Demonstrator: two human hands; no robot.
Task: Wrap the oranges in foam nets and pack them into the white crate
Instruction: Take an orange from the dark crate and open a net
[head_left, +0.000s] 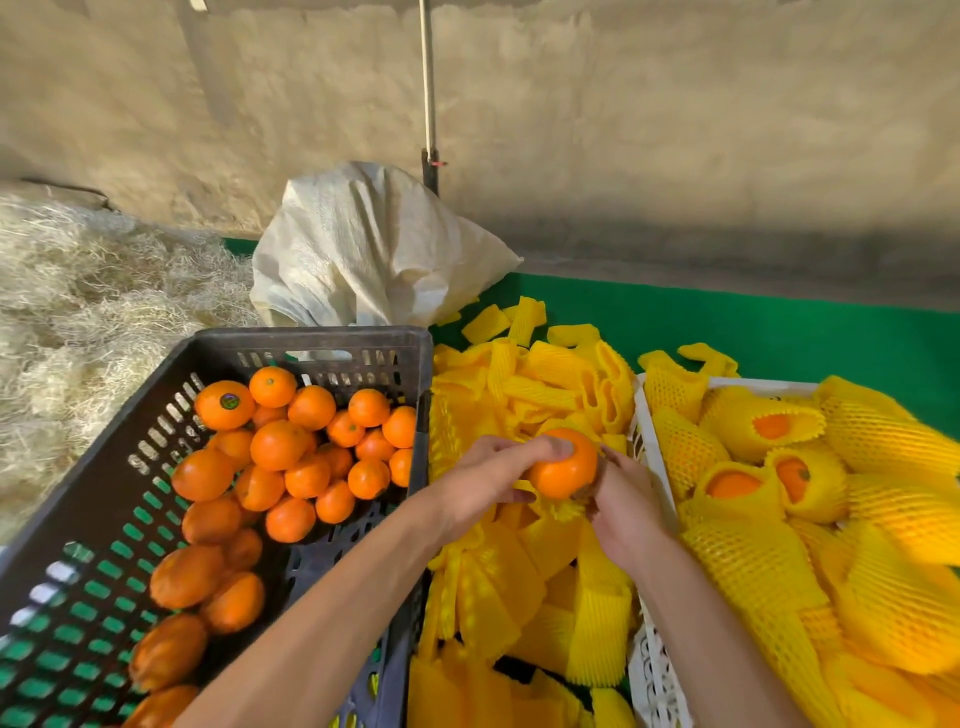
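One orange (563, 470) is held above the pile of loose foam nets (524, 395), in the gap between the two crates. Left hand (488, 480): fingers curled over the top and near side of the orange, gripping it. Right hand (626, 506): fingers curled against the orange's right and lower side, where the frilled edge of one foam net (563, 510) is pinched; the net sits under the fruit, most of the orange is bare. Both forearms are seen entering from the bottom edge, the left one crossing the corner of the dark crate (311, 343).

Counts: roughly thirty unwrapped oranges (280, 444) are piled in the dark crate at left, one with a small sticker; an exact count is blocked by stacking and the forearm. Loose nets in the middle pile: dozens, not countable. In the white crate (644, 415) at right, three wrapped oranges (774, 426) show fruit through open net ends; more net-covered shapes lie around them, contents not discernible.

Around: a green surface (779, 322) under the crates, a white woven sack (374, 244) behind the dark crate, pale straw-like material (93, 291) at far left, a pole (428, 93) against the wall (675, 104).
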